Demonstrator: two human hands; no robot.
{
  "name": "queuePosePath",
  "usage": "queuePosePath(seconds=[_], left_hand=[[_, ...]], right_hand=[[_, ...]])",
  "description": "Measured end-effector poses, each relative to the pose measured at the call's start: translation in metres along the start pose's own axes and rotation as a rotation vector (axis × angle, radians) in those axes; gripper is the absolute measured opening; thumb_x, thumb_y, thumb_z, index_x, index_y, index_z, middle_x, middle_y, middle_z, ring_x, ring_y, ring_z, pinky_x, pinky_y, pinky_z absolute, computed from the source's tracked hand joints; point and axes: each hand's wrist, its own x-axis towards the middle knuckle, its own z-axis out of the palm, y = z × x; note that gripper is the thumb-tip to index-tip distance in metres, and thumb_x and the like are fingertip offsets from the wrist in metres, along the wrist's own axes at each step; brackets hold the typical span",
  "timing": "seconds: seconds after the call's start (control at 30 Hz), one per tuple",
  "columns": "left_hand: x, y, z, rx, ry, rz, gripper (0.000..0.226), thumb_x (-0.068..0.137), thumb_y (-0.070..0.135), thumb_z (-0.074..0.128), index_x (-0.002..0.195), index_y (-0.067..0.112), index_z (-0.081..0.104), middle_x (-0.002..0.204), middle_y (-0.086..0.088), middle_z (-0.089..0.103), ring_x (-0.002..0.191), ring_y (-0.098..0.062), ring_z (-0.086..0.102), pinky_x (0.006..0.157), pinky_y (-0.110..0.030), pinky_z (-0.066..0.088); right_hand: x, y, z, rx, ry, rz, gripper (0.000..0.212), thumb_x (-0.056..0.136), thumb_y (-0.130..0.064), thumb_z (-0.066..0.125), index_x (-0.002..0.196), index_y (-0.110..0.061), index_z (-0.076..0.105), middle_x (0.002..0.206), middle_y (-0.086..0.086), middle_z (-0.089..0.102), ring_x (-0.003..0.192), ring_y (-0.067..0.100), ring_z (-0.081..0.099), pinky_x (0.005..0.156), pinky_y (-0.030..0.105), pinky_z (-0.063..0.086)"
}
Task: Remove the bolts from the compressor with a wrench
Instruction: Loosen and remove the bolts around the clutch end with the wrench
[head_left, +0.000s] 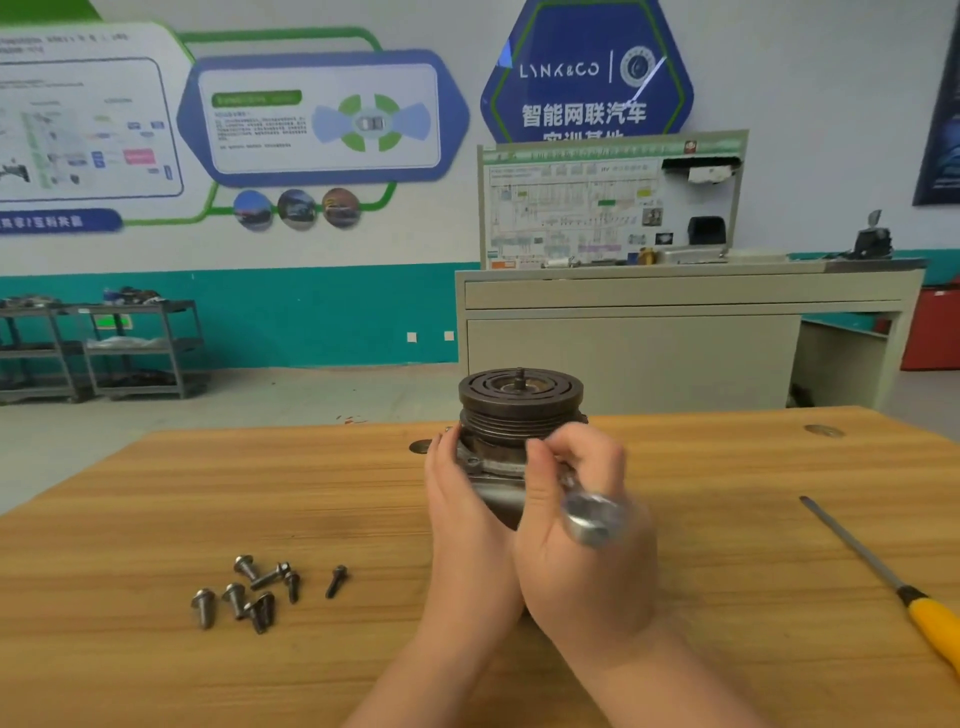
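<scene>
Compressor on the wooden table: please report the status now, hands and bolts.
Left hand steadies dark metal pulley compressor. Right hand grips blurred silver wrench. Loose grey bolts lie left on table. Nothing in the way.

Both my hands, the left hand (457, 514) and the right hand (587, 540), are bare, without gloves, rings or a watch. My forearms behind them are bare too; no sleeves show.

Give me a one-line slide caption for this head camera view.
Left hand steadies the compressor while the right hand grips a wrench; removed bolts lie alongside.
</scene>
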Motion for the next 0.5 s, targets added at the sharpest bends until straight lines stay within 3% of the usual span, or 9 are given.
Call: queuePosePath(seconds=[0.1,0.13,0.3,0.43,0.5], left_hand=[[-0.001,-0.002,-0.004,-0.020,0.021,-0.043,0.124,0.057,0.051,0.088,0.149,0.035,0.006,0.147,0.008,0.026,0.137,-0.011,0.030,0.117,-0.038,0.030],[0.000,-0.004,-0.005,-0.020,0.020,-0.045,0.129,0.056,0.047,0.090,0.151,0.032,0.004,0.150,0.007,0.025,0.140,-0.012,0.027,0.118,-0.038,0.028],[0.003,-0.010,-0.005,-0.029,-0.014,-0.041,0.134,0.055,0.054,0.087,0.153,0.033,-0.002,0.154,0.015,0.018,0.141,-0.003,0.017,0.118,-0.029,0.019],[0.004,-0.013,-0.007,-0.077,-0.017,-0.040,0.121,0.056,0.077,0.070,0.151,0.040,0.004,0.144,0.025,0.023,0.133,0.007,0.022,0.111,-0.021,0.023],[0.006,-0.015,-0.008,-0.108,-0.001,-0.063,0.110,0.062,0.083,0.055,0.151,0.041,0.006,0.143,0.027,0.025,0.133,0.009,0.023,0.112,-0.023,0.025]], right_hand=[[-0.010,-0.005,-0.003,0.314,0.134,0.283,0.002,0.103,-0.030,0.036,0.103,-0.029,0.038,0.079,0.004,0.058,0.069,0.010,0.060,0.065,0.020,0.049],[-0.010,-0.005,-0.004,0.384,0.200,0.351,0.009,0.100,-0.023,0.038,0.103,-0.032,0.036,0.078,0.006,0.058,0.068,0.010,0.058,0.066,0.021,0.048],[0.014,0.024,-0.009,0.670,0.422,0.804,0.020,0.086,0.000,0.035,0.089,-0.020,0.037,0.055,0.003,0.059,0.038,0.016,0.040,0.040,0.021,0.032],[0.036,0.065,-0.003,0.887,0.308,1.333,0.019,0.092,0.001,0.031,0.085,-0.014,0.041,0.045,0.004,0.053,0.031,0.017,0.039,0.038,0.017,0.029],[0.044,0.073,-0.001,0.994,0.196,1.409,0.020,0.097,-0.003,0.032,0.084,-0.013,0.043,0.046,0.005,0.055,0.032,0.015,0.042,0.036,0.015,0.032]])
